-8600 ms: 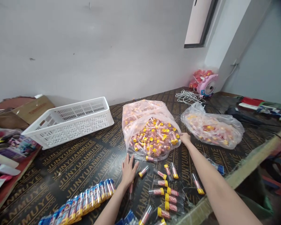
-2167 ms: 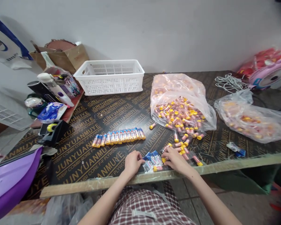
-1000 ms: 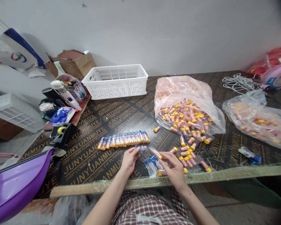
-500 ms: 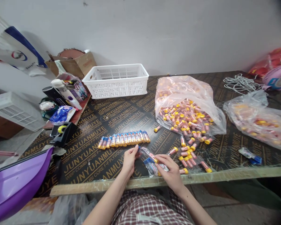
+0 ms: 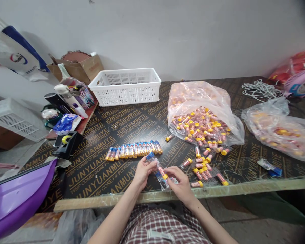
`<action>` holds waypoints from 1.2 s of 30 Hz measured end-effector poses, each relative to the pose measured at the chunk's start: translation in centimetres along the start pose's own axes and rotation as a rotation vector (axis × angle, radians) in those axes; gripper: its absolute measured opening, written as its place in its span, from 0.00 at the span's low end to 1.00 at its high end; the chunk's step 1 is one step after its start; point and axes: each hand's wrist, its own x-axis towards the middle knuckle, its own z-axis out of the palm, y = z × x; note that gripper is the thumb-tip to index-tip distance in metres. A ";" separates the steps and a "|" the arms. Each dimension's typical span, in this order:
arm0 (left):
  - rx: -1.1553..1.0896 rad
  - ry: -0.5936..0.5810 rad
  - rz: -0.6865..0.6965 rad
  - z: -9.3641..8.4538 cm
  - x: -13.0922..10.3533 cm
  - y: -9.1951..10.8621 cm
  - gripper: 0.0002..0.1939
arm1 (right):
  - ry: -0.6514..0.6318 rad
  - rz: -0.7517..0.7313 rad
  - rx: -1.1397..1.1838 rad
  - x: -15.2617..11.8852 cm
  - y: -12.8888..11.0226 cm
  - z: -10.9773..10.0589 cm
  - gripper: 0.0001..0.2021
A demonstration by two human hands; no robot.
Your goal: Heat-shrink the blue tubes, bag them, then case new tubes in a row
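Observation:
My left hand (image 5: 143,172) pinches the blue-ended side of a clear plastic sleeve (image 5: 154,161) above the table's front edge. Inside or against it lies a small yellow-capped tube (image 5: 161,169) with a pink label; which of the two I cannot tell. Fingers of my right hand (image 5: 180,184) close on the tube's yellow end. Beneath the hands lie more blue and clear sleeves (image 5: 163,183), partly hidden. Beyond my left hand runs a row of blue-topped tubes (image 5: 134,149) side by side. Loose yellow-capped tubes (image 5: 205,172) lie to the right of my right hand.
A large plastic bag (image 5: 200,91) spills tubes toward me, and a second bag (image 5: 289,130) sits at the right. At the back stands a white basket (image 5: 127,93). A tape dispenser (image 5: 67,144) and purple dustpan (image 5: 22,200) are left; a sleeve bundle (image 5: 270,168) lies right.
The sleeve and tube have turned steeper, with the blue end now showing above my left fingers. My right hand has shifted slightly left, closer to my left hand.

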 end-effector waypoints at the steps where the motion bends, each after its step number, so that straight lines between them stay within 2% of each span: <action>1: 0.027 -0.023 -0.006 0.1 -0.2 0.0 0.24 | 0.008 -0.010 -0.037 0.0 0.1 0.0 0.16; 4: 0.110 -0.115 -0.023 0.4 -0.8 -0.1 0.20 | 0.050 -0.064 -0.170 0.1 0.3 -0.2 0.25; 7: 0.171 -0.201 -0.044 0.8 -1.5 -0.2 0.17 | 0.044 -0.122 -0.202 0.4 0.2 -0.7 0.34; 13: 0.241 -0.275 -0.106 1.5 -2.5 -0.2 0.16 | -0.193 -0.219 -0.113 1.0 -0.6 -1.7 0.41; 16: 0.263 -0.273 -0.114 1.6 -2.7 -0.4 0.17 | -0.234 -0.234 -0.082 1.0 -0.7 -1.8 0.41; 36: 0.225 -0.245 -0.143 1.4 -3.0 -0.9 0.18 | -0.159 -0.149 0.020 0.3 -0.7 -0.8 0.39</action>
